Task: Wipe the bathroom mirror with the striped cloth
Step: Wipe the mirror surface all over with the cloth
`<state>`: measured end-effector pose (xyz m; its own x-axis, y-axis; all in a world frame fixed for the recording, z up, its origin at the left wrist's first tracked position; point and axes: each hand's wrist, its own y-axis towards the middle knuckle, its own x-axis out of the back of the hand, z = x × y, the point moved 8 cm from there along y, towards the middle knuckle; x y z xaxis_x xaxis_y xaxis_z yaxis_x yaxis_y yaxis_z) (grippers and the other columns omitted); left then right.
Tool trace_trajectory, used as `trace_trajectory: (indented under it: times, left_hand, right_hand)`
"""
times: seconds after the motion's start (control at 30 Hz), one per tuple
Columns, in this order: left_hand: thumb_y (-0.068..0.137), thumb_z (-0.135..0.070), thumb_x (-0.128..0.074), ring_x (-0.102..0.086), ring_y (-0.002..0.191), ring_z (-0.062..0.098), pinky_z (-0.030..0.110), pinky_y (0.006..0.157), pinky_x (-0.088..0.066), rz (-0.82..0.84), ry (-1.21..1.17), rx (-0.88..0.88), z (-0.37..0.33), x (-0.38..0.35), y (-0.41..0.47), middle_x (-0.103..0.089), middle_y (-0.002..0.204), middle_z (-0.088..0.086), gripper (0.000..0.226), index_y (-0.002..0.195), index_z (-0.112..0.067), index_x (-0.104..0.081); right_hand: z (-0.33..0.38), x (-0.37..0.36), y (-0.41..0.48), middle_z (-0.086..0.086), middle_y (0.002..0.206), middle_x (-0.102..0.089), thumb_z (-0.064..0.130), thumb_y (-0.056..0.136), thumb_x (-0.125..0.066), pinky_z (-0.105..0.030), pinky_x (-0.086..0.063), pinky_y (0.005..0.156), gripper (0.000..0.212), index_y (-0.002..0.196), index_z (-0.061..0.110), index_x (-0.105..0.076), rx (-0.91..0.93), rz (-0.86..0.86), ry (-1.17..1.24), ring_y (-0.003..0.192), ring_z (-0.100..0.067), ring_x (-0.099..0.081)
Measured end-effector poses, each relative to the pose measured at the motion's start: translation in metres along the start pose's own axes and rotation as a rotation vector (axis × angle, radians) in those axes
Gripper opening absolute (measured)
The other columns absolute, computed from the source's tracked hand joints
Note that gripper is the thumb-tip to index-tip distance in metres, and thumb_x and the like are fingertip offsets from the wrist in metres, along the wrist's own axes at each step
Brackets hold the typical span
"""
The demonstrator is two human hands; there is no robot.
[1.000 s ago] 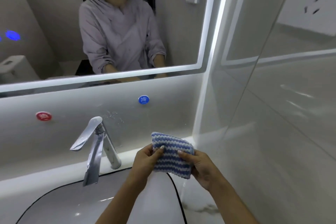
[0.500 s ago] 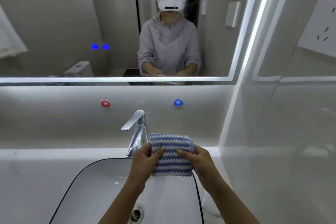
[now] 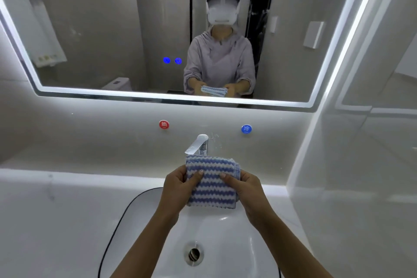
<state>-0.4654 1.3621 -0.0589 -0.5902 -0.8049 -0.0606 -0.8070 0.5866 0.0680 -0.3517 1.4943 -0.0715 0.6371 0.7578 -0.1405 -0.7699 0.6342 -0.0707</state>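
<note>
Both hands, left hand [image 3: 178, 184] and right hand [image 3: 247, 187], pinch a folded striped cloth [image 3: 212, 184] over the sink [image 3: 225, 232], fingers curled round its side edges. The mirror [image 3: 112, 29] above looks unwiped. Lifted carelessly, the cloth could snag the faucet [image 3: 198, 144] just behind it or unfold.

The left hand [image 3: 178, 187] grips the folded striped cloth [image 3: 212, 184] at its 9 o'clock edge, the right hand [image 3: 248, 189] at 3 o'clock, thumbs on its face, above the sink [image 3: 237, 244]. The faucet [image 3: 198, 144] stands at the cloth's 12 o'clock, the mirror [image 3: 101, 29] beyond.
</note>
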Motion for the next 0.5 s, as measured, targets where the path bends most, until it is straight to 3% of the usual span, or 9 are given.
trace_trajectory:
  times: [0.27, 0.4, 0.5]
  left_hand:
    - [0.084, -0.024, -0.068, -0.071, 0.075, 0.01, 0.021, 0.059, -0.055, 0.069, 0.026, -0.043, -0.015, 0.099, -0.003, -0.074, 0.085, -0.005, 0.012, 0.095, -0.022, -0.068]
    - [0.084, -0.022, -0.069, -0.072, 0.076, 0.013, 0.024, 0.06, -0.056, 0.13, 0.032, -0.04, -0.023, 0.152, -0.009, -0.075, 0.085, -0.002, 0.013, 0.097, -0.019, -0.069]
    - [0.084, -0.022, -0.069, -0.071, 0.073, 0.009, 0.017, 0.055, -0.053, 0.156, 0.031, -0.068, -0.039, 0.186, -0.018, -0.075, 0.082, -0.006, 0.011, 0.095, -0.021, -0.069]
  right_hand:
    - [-0.007, -0.099, -0.024, -0.007, 0.093, -0.076, 0.026, 0.087, -0.069, -0.03, -0.058, 0.067, 0.023, 0.101, 0.008, -0.072, 0.062, -0.101, 0.011, 0.084, -0.024, -0.073]
    - [-0.009, -0.15, -0.042, -0.006, 0.087, -0.077, 0.028, 0.084, -0.072, -0.02, -0.052, 0.056, 0.023, 0.095, 0.008, -0.073, 0.064, -0.169, -0.017, 0.074, -0.017, -0.073]
    - [-0.005, -0.187, -0.057, -0.001, 0.08, -0.076, 0.026, 0.084, -0.073, -0.017, -0.049, 0.05, 0.016, 0.089, 0.011, -0.074, 0.078, -0.182, -0.005, 0.065, -0.01, -0.07]
